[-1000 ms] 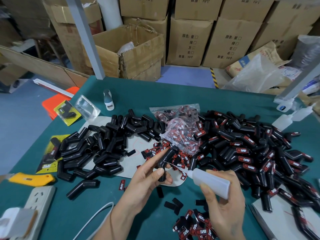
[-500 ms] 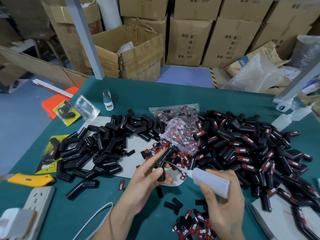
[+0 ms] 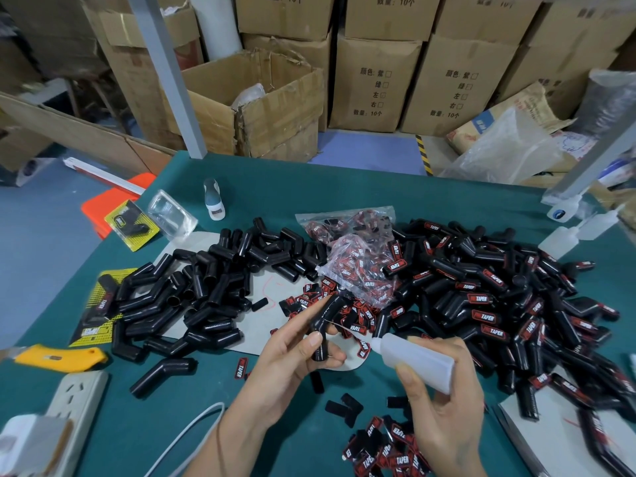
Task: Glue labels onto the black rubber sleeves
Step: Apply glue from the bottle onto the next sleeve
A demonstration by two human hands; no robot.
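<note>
My left hand [image 3: 292,352] grips a bent black rubber sleeve [image 3: 325,320], index finger stretched along it. My right hand [image 3: 444,404] holds a translucent white glue bottle [image 3: 413,356] whose thin nozzle touches the sleeve. A heap of plain black sleeves [image 3: 206,290] lies to the left. To the right lies a bigger heap of sleeves with red labels [image 3: 499,297]. Loose red-and-black labels [image 3: 389,456] lie near my right wrist, and more fill a clear plastic bag [image 3: 358,259] in the middle.
On the green table [image 3: 309,191] are a yellow utility knife [image 3: 62,356], a white power strip [image 3: 69,407] with a cable, a small white bottle [image 3: 213,201], yellow packaging cards [image 3: 132,225] and spare glue bottles [image 3: 564,235]. Cardboard boxes [image 3: 375,80] stand behind.
Almost nothing has moved. Both hands stay in place, with the glue nozzle kept against the held sleeve.
</note>
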